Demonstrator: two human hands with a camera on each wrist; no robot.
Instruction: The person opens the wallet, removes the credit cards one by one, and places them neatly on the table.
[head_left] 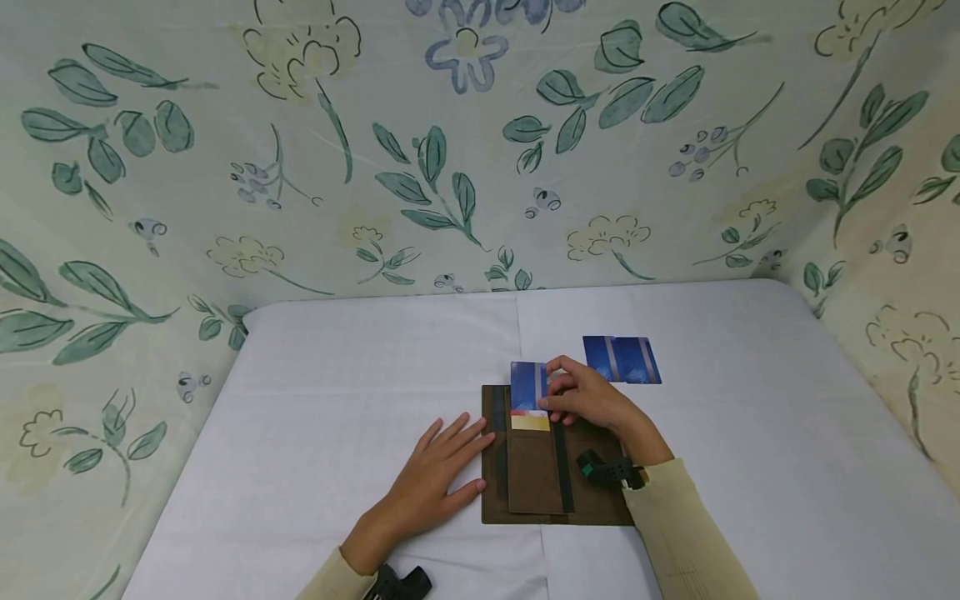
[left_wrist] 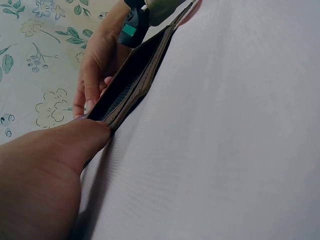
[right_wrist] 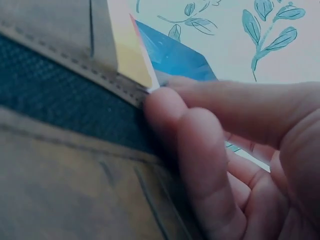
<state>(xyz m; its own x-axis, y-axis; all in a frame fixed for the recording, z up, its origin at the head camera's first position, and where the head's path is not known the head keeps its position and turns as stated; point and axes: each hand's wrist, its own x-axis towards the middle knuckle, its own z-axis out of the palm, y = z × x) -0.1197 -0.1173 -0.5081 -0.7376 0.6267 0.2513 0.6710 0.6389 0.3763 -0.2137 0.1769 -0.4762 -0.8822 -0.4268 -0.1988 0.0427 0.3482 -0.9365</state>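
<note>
Right hand (head_left: pixel 588 400) fingertips pinched the right edge of a blue card (head_left: pixel 526 386), which stuck up past the top of an open brown wallet (head_left: pixel 536 493); beneath it a yellow strip (head_left: pixel 530 423) met a stitched pocket (head_left: pixel 532 454), and whether that was a second card could not be told. Left hand (head_left: pixel 438 479), fingers spread apart, touched the wallet's left side. Two more cards (head_left: pixel 636 360), also blue, lay beyond on the white cloth (head_left: pixel 337 400).

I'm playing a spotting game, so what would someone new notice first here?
Probably the bright blue card in the grip of the right hand, at the far edge of the open brown wallet. Next might be the two blue cards lying beyond it to the right, then the leafy, flowery backdrop behind the white table.
</note>
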